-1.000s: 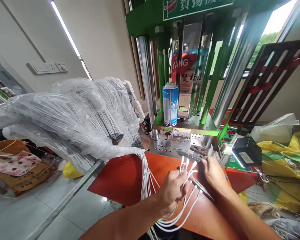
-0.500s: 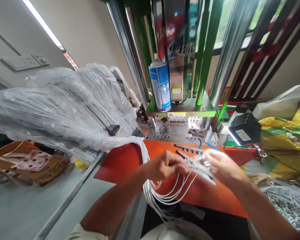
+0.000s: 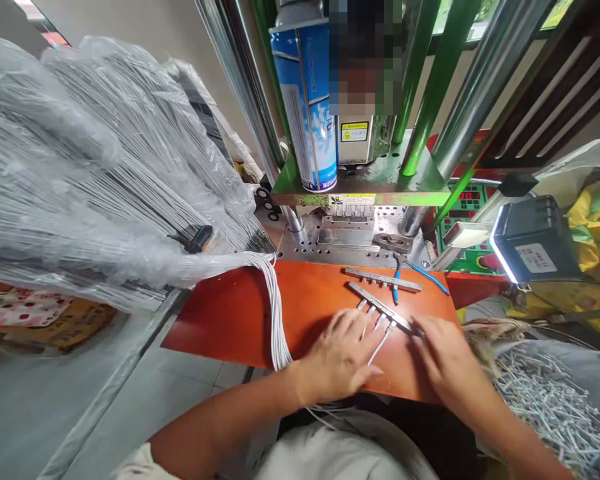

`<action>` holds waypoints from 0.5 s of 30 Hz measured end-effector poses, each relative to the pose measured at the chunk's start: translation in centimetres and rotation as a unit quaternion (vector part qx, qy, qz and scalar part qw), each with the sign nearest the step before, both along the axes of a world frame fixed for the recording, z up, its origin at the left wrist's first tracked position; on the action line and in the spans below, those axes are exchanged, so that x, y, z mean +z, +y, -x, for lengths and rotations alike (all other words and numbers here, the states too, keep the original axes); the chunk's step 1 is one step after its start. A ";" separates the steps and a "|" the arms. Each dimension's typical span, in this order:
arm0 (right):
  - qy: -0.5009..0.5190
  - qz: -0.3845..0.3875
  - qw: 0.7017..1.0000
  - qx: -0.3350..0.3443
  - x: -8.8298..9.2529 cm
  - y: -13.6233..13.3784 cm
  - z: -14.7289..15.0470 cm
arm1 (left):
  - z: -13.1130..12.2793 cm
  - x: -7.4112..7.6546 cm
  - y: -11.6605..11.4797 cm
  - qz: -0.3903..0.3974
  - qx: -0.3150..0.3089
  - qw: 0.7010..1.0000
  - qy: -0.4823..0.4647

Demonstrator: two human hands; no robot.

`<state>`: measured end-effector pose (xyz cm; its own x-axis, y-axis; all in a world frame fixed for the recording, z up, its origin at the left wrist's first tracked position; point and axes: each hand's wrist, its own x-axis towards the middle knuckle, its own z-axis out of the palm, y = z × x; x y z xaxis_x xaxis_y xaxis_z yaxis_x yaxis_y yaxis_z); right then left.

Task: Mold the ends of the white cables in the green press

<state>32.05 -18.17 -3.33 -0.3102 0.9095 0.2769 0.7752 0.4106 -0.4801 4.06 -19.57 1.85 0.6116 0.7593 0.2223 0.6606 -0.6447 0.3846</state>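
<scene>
My left hand (image 3: 341, 358) lies palm down on the orange work board (image 3: 240, 313), fingers flat over several white cables (image 3: 380, 343) whose plug ends sit in a grey metal bar fixture (image 3: 380, 307). My right hand (image 3: 447, 357) rests beside it, fingertips touching the bar's right end. A second metal bar (image 3: 383, 280) lies just behind, near blue-handled pliers (image 3: 396, 283). The cables run from a large bundle (image 3: 275, 300) draped over the board's left part.
A green press machine (image 3: 360, 187) with steel columns stands behind the board, a blue spray can (image 3: 307, 100) on its ledge. Bagged white cables (image 3: 95, 173) fill the left. A black lamp (image 3: 533, 240) and a heap of finished cables (image 3: 545, 400) are at right.
Both hands came down from holding the cable ends and the bar in the air to pressing them flat on the orange board. The view has tilted down and moved closer to the machine.
</scene>
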 end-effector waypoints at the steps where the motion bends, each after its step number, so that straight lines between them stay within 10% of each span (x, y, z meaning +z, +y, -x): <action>1: -0.019 -0.001 1.000 -0.009 -0.1 0.3 2.3 | -1.2 -0.6 -0.5 -0.002 0.000 1.000 0.030; 9: 0.092 -0.034 0.995 0.021 1.2 5.7 2.6 | 0.8 -1.2 0.2 -0.057 -0.055 0.996 0.051; 15: 0.144 -0.120 0.982 -0.002 4.8 19.1 8.2 | 2.0 1.4 10.9 -0.131 -0.029 0.991 0.024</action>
<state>23.89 0.97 1.43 -0.1846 0.8089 0.5583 0.6235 0.5355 -0.5696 2.03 -8.68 3.26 0.6670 0.6429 0.3764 0.6331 -0.7555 0.1686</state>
